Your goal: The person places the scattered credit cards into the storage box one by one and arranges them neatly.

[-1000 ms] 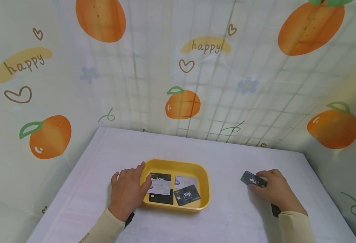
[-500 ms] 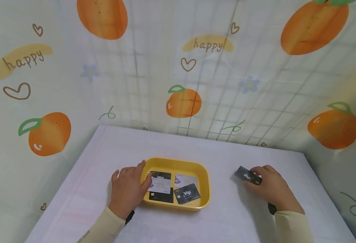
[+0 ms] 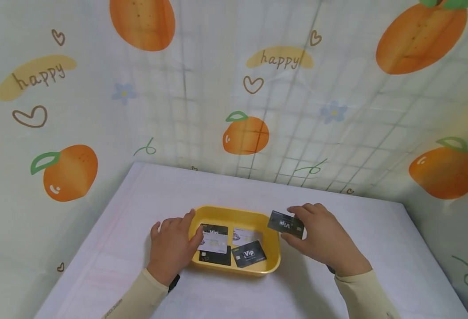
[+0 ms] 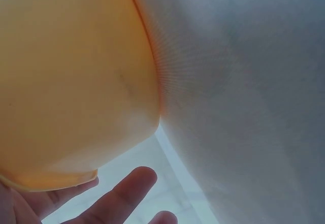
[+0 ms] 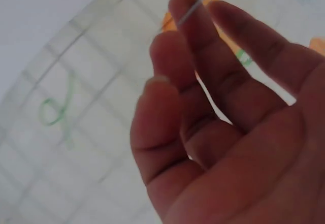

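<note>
My right hand (image 3: pixel 323 237) pinches a black Vip card (image 3: pixel 286 224) between thumb and fingertips, its lettering upside down in the head view. The card's left end overlaps the right rim of a yellow tray (image 3: pixel 234 271). In the right wrist view, only a thin edge of the card (image 5: pixel 199 1) shows at the fingertips. At the tray's left side rests my left hand (image 3: pixel 172 248), fingers spread, index finger at the rim and thumb reaching over it. The left wrist view shows the tray's outer wall (image 4: pixel 76 82) and extended fingers (image 4: pixel 127 191).
Inside the tray lie several cards: a white card (image 3: pixel 214 243) overlaps two black ones on the left, and a dark Vip card (image 3: pixel 249 254) overlaps another white card (image 3: pixel 247 236) on the right. A white cloth (image 3: pixel 158 181) covers the table; a fruit-patterned curtain (image 3: pixel 202 88) hangs behind.
My right hand has carried the black card leftward, from the table's right side to the tray's right rim. My left hand has stayed at the tray.
</note>
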Motion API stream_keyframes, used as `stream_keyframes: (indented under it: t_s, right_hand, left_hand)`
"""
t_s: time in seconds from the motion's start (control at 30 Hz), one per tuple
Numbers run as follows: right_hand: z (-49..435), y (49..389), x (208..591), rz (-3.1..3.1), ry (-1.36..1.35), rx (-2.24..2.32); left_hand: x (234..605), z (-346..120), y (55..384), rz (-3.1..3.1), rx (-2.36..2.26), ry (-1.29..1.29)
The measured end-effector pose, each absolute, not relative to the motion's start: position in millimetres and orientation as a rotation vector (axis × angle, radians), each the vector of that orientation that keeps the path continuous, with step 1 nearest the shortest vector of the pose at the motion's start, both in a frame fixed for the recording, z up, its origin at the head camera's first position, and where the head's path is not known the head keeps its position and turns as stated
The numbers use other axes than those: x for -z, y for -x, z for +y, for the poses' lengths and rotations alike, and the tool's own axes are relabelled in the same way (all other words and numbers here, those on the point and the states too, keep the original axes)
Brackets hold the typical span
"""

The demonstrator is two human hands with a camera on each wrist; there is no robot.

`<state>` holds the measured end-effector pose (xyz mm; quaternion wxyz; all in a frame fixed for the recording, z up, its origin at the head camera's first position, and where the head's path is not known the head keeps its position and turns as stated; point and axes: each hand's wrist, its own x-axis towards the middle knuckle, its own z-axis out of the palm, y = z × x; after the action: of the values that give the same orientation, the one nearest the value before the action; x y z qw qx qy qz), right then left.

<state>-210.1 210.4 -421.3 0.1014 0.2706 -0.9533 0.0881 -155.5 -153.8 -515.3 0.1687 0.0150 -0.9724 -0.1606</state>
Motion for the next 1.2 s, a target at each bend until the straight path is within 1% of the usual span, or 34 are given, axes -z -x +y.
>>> stream_keyframes:
  t_s: [0.13, 0.33, 0.53, 0.7, 1.2]
  right_hand:
    - [181.6, 215.7, 416.5, -2.783, -0.931, -0.164]
    - [141.7, 220.5, 419.7, -2.890, -1.049, 0.095]
    - [116.6, 222.9, 429.1, -2.936, -1.145, 0.237]
    - [106.4, 223.6, 434.2, -2.886, -1.211, 0.251]
    - [110.5, 220.6, 432.6, -2.926, -1.151, 0.190]
  left_hand:
    - [515.1, -153.9, 156.3, -2.765, 0.464, -0.043]
    - [516.5, -154.4, 156.0, -2.781, 0.468, -0.045]
    - [514.7, -154.4, 155.4, -2.784, 0.462, -0.030]
    - [512.9, -155.4, 155.8, -2.768, 0.452, -0.012]
    - [513.3, -154.7, 154.9, -2.754, 0.429, 0.013]
